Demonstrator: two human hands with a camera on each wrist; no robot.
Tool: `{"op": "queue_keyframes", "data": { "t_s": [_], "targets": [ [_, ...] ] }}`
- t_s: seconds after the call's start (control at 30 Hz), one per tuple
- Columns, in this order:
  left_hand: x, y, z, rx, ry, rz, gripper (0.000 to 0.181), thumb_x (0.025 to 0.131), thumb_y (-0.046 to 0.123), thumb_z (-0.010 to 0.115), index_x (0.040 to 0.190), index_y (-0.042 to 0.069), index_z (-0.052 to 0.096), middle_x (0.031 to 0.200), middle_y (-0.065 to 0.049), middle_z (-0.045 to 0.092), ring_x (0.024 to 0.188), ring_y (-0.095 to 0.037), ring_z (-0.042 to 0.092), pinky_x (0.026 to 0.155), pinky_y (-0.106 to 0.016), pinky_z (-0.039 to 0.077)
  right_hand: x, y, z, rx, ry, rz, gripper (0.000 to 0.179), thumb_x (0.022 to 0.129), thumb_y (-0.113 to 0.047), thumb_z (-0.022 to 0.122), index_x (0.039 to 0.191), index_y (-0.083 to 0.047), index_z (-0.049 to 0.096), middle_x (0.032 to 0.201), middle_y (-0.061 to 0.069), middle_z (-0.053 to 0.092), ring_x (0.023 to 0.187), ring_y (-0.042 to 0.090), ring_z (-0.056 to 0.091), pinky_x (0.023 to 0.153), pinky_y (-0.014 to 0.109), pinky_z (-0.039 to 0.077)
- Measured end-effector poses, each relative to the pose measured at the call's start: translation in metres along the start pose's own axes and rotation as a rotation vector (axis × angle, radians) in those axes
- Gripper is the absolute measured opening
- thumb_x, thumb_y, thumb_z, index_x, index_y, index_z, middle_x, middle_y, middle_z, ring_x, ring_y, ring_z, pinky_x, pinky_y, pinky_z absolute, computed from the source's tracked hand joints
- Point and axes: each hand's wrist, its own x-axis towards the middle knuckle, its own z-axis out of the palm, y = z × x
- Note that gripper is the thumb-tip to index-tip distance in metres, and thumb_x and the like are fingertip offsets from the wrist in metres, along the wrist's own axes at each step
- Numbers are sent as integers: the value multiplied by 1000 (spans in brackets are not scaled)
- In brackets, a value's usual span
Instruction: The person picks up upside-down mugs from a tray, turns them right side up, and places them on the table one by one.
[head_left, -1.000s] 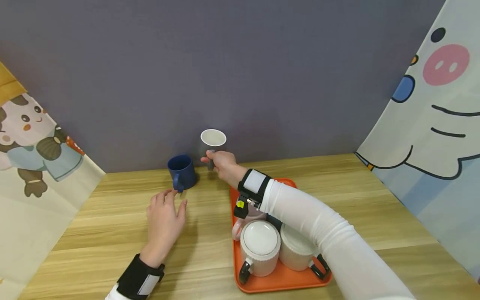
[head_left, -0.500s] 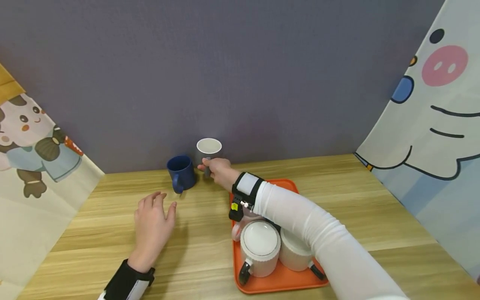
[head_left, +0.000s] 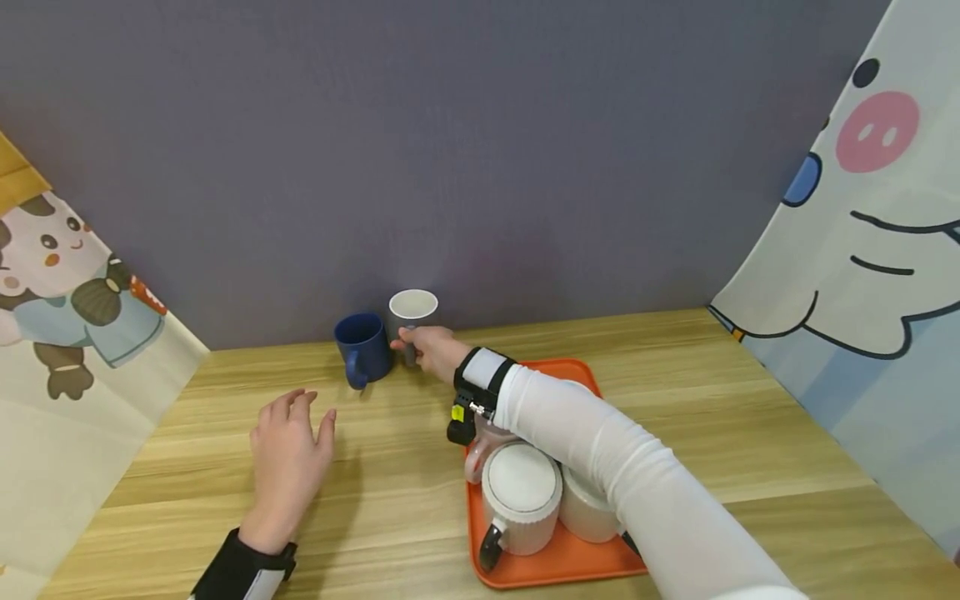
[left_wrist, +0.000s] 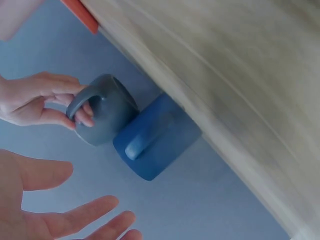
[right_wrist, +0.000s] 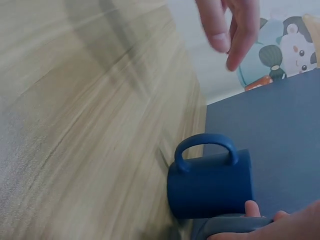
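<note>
My right hand [head_left: 435,350] grips the handle of a grey mug [head_left: 413,319] with a white inside, held upright close to the back wall. Just left of it stands a navy blue mug [head_left: 363,343], its handle facing me; the two mugs overlap in the left wrist view, where the grey mug [left_wrist: 106,112] appears beside the blue mug [left_wrist: 157,137]. Nearer to me, my left hand [head_left: 288,454] hovers with relaxed, spread fingers and holds nothing. In the right wrist view the grey handle [right_wrist: 232,225] shows under my right fingers.
An orange tray [head_left: 540,571] lies under my right forearm. On it are two upside-down white mugs, one white mug [head_left: 522,492] with a black handle in front, and a pink mug [head_left: 480,454] partly covered by my wrist. A dark wall [head_left: 480,167] rises behind the wooden table [head_left: 187,467].
My right hand has lowered the grey mug and brought it left, close beside the blue mug. My left hand has drawn back to the left and toward me, away from the blue mug.
</note>
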Motion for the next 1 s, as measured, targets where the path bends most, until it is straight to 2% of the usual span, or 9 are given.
{"op": "queue_keyframes", "data": {
  "t_s": [0.07,0.13,0.23,0.4,0.53,0.73,0.8,0.87,1.0],
  "targets": [
    [0,-1,-1,3,4,-4,34,84,12,67,107,-13,60,115,-30,55,107,-48,46,81,-58,34,37,17,1,8,-21,38,13,82,-6,71,93,-3,66,92,10,72,79,26,72,62,26,54],
    [0,-2,-2,7,6,-9,34,84,12,67,107,-13,60,115,-30,55,107,-48,46,81,-58,34,74,34,-2,37,-81,58,11,79,-5,74,86,-5,66,85,8,71,71,25,71,53,24,51],
    [1,-3,-3,9,3,-14,35,84,12,67,108,-12,60,116,-30,55,108,-48,45,82,-58,34,117,56,-2,54,-80,99,15,75,-7,78,87,-7,69,85,5,72,72,24,71,57,26,54],
    [2,-2,-3,11,-6,-13,35,85,13,67,109,-12,60,116,-30,55,108,-48,45,82,-59,35,165,80,2,47,-33,122,22,72,-7,79,92,-8,69,88,5,73,75,25,71,66,32,56],
    [2,-2,-3,12,-6,-14,35,85,13,67,109,-12,60,116,-30,55,108,-48,45,82,-60,35,170,86,3,33,-18,125,21,74,-6,78,93,-7,68,88,5,72,73,26,71,64,32,57],
    [2,-5,-2,11,-3,-24,37,85,15,67,109,-12,59,116,-30,55,110,-48,45,85,-59,34,129,72,2,13,-17,142,19,79,-3,74,95,-6,66,89,7,71,73,26,71,63,29,56],
    [2,-6,-2,13,-7,-25,37,85,16,67,109,-11,59,117,-30,55,110,-48,44,85,-59,34,134,75,2,10,-14,135,20,79,-4,74,97,-5,65,89,7,71,73,26,71,62,28,56],
    [2,-6,-2,14,-8,-25,37,85,16,67,109,-11,59,117,-30,55,110,-48,44,85,-59,34,156,86,4,3,-14,132,22,78,-5,75,97,-6,65,90,8,71,73,26,71,61,29,56],
    [2,-6,-2,19,-11,-24,37,85,16,67,109,-11,59,116,-31,55,110,-49,44,84,-59,34,166,90,4,-19,-18,145,22,77,-6,76,96,-8,65,87,8,72,72,25,71,57,29,55]
  ]
}}
